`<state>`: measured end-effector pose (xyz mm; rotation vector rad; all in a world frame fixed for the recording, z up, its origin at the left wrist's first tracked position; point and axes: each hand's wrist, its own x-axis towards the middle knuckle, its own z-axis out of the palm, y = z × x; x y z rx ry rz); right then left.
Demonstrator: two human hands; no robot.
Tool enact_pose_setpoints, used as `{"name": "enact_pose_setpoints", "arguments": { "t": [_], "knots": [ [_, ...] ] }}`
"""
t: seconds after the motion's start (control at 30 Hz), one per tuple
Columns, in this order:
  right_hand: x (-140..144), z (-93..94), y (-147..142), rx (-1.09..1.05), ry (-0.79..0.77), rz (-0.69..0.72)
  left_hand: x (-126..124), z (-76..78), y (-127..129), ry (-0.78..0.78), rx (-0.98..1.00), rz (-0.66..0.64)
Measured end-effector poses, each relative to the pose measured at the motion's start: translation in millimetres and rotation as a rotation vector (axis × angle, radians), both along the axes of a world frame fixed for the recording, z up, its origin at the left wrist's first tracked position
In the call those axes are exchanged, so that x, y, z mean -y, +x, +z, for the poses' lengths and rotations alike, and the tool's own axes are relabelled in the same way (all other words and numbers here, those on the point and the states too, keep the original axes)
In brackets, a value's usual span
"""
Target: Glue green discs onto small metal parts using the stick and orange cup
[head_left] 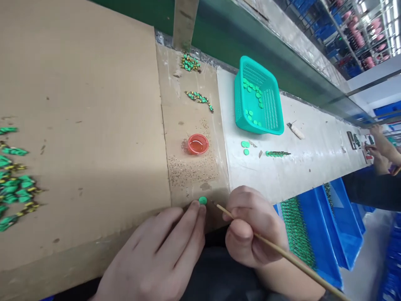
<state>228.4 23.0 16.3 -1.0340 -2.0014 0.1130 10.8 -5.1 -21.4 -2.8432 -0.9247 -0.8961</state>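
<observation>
My left hand point(159, 251) lies flat on the cardboard-covered bench, its fingertips touching a small green disc point(202, 200) near the front edge. My right hand point(250, 228) is closed around a thin wooden stick point(282, 253), whose tip points toward the disc from the right, a short way off it. Tiny golden beads point(191, 169) are scattered on the cardboard just beyond the disc. A small red dish point(198, 144) of liquid sits behind them.
A teal basket point(258, 98) holds several green discs; more discs and a row of green parts point(277, 153) lie in front of it. Green-and-gold pieces point(14, 179) pile at far left. Blue bins point(328, 225) stand at right. Another person's hands point(380, 146) work farther along.
</observation>
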Motion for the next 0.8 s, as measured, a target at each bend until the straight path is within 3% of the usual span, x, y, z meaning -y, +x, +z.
{"name": "enact_pose_setpoints", "arguments": {
  "t": [0.13,0.3,0.53,0.8],
  "knots": [
    [6,-15.6,-7,-0.189,0.084,-0.101,0,-0.3,0,0.007,0.001,-0.013],
    [-6,-5.4,-13,-0.274,0.082,-0.011,13,-5.9,6,-0.072,0.089,0.1],
    [-3,1.6,-9,-0.255,-0.015,0.028,17,-9.2,7,-0.086,0.099,0.094],
    [-4,0.2,-8,-0.249,-0.014,0.015,18,-9.0,7,-0.096,0.112,0.099]
  ]
}}
